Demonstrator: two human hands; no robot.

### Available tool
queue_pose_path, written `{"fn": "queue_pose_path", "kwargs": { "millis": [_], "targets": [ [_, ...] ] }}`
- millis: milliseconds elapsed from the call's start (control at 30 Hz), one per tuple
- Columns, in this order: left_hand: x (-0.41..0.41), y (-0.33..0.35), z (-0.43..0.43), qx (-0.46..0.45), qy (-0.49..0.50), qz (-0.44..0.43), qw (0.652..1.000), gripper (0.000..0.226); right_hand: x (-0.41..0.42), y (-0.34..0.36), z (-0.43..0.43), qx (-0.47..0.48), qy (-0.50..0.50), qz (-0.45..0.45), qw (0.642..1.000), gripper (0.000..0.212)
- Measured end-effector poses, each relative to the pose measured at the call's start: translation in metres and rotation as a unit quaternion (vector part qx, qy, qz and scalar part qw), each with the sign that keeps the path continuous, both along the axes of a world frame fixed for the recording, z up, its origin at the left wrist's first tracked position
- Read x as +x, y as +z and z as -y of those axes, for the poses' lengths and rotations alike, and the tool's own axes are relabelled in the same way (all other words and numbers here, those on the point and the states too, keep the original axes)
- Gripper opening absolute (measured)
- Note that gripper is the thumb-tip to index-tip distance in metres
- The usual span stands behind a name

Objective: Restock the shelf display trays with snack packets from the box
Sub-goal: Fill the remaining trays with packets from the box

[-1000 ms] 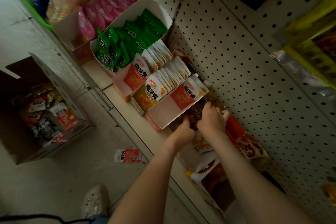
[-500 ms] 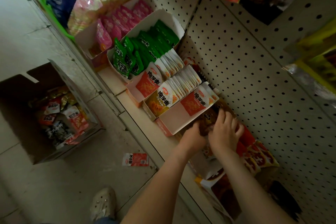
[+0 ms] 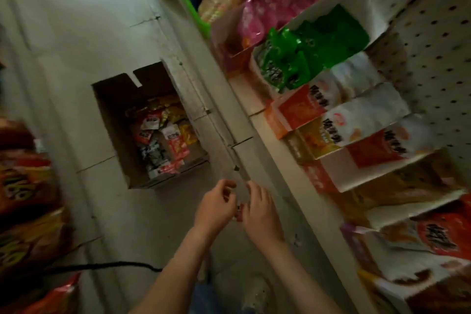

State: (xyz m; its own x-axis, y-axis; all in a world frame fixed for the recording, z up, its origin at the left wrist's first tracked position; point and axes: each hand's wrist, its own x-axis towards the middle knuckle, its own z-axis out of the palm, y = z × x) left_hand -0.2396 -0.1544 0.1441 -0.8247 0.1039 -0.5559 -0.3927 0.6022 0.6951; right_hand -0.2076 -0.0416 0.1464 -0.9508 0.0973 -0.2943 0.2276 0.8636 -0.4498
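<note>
Both hands out over the pale, scuffed floor (image 3: 76, 64), close together, just off the cream shelf (image 3: 277, 168) edge. Left hand (image 3: 216, 208) fingers curled in, right hand (image 3: 260, 211) fingers loosely bent. A small red-and-white packet (image 3: 238, 213) shows in the gap between them; too blurred to tell if either hand grips it. Brown cardboard box (image 3: 112, 115) sits open on the floor, well apart from the hands, with crinkly mixed packets (image 3: 163, 140) heaped inside. On the shelf, white card display trays (image 3: 356, 171) stand side by side: glossy green packets (image 3: 326, 41), flat orange-and-white packets (image 3: 367, 120) in upright rows, pink packets (image 3: 277, 2) beyond. Perforated pegboard (image 3: 433, 46) behind
</note>
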Motion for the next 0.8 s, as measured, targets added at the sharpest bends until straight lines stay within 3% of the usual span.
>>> {"fn": "queue_pose_path", "kwargs": {
  "millis": [100, 200, 267, 367, 467, 567, 667, 733, 800],
  "targets": [
    [-0.004, -0.073, 0.036, -0.056, -0.037, 0.052, 0.996, 0.025, -0.012, -0.096, 0.016, -0.045, -0.031, 0.173, 0.983, 0.054],
    [-0.004, -0.163, 0.057, -0.062, -0.05, 0.092, 0.993, 0.03, -0.019, -0.216, 0.026, 0.021, 0.012, 0.258, 0.966, 0.058],
    [-0.01, -0.19, 0.057, -0.066, -0.067, 0.099, 0.991, 0.032, -0.021, -0.255, 0.012, 0.062, 0.024, 0.288, 0.955, 0.056],
    [-0.001, -0.282, 0.067, -0.072, -0.067, 0.127, 0.987, 0.034, -0.004, -0.355, 0.006, 0.144, 0.094, 0.286, 0.943, 0.052],
    [0.004, -0.313, 0.069, -0.064, -0.055, 0.134, 0.987, 0.035, 0.012, -0.386, -0.003, 0.226, 0.132, 0.246, 0.933, 0.049],
    [0.01, -0.317, 0.072, -0.067, -0.047, 0.132, 0.988, 0.036, 0.019, -0.385, -0.004, 0.244, 0.171, 0.237, 0.925, 0.041],
    [0.015, -0.28, 0.074, -0.058, -0.035, 0.127, 0.99, 0.037, 0.006, -0.338, 0.014, 0.12, 0.105, 0.263, 0.952, 0.037],
    [0.013, -0.247, 0.073, -0.049, -0.031, 0.126, 0.99, 0.038, -0.005, -0.307, 0.02, -0.06, -0.012, 0.266, 0.962, 0.048],
    [0.005, -0.197, 0.073, -0.037, -0.015, 0.127, 0.991, 0.031, -0.024, -0.241, 0.028, -0.179, -0.084, 0.236, 0.951, 0.053]
  ]
}}
